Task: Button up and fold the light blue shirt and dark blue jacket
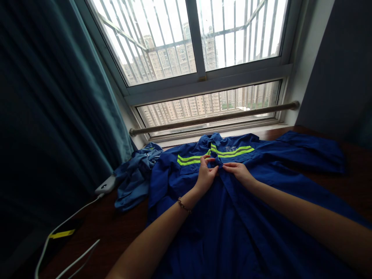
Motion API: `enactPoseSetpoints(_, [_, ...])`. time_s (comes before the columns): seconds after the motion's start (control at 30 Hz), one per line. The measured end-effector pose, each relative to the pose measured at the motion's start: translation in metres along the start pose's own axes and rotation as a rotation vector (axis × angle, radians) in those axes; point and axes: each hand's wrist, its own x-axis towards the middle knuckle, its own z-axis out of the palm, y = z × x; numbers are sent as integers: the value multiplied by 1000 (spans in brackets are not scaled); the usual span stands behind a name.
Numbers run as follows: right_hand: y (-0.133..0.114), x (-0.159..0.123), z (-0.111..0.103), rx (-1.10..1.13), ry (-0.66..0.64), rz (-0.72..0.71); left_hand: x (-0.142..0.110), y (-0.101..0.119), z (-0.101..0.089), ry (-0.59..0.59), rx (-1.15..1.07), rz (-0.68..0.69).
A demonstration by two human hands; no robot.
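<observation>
Both hands pinch the blue garment, stretched lengthwise with collar toward the window.

A blue jacket is seen spread front-up over the dark wooden bench, collar at the far end, one sleeve flung out to the right! The chest is crossed by yellow-green bands split with grey, and just below them the front edge is pinched and bunched.
</observation>
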Motion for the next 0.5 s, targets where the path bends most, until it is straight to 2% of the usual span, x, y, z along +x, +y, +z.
enactPoseSetpoints(0.17, [4, 3, -1, -20, -28, 3, 1, -6, -1, -108, -3, -59])
enactPoseSetpoints(0.3, [6, 6, -2, -35, -54, -21, -2, -6, -1, -87, 29, -64])
enactPoseSetpoints(0.4, [4, 4, -2, -92, -87, -96, -3, -5, -1, -84, -4, -82])
enactPoseSetpoints(0.5, [-1, -2, -1, -277, -145, -235, -2, -6, -1, -114, -12, -95])
